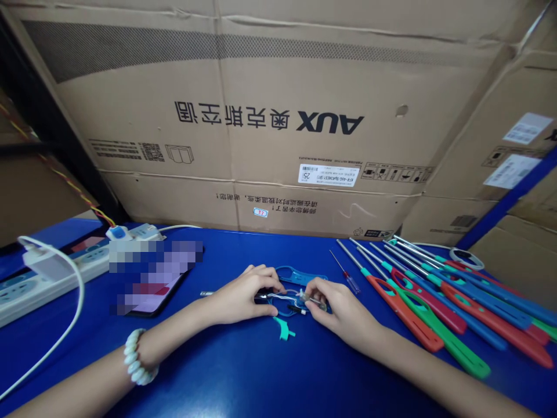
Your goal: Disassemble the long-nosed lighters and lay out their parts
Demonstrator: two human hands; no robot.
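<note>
My left hand (252,292) is closed, its thumb and index finger at the near end of a blue lighter casing (287,310). A metal tube (207,294) sticks out to the left from under this hand. Thin white wires (285,298) run across the casing between my hands. Pinched in my right hand (337,305) is a small translucent part (321,304), mostly covered by the fingers. Below the wires is a small black piece with a pale end (298,310). A teal trigger-shaped piece (284,330) lies in front. Another blue casing part (302,276) lies just behind.
Several long-necked lighters (404,313) in red, green and blue lie at right. A small screwdriver (348,277) rests beside them. At left are a phone (174,284) and a power strip (56,284) with a white cable (80,290). A large carton (261,75) stands behind.
</note>
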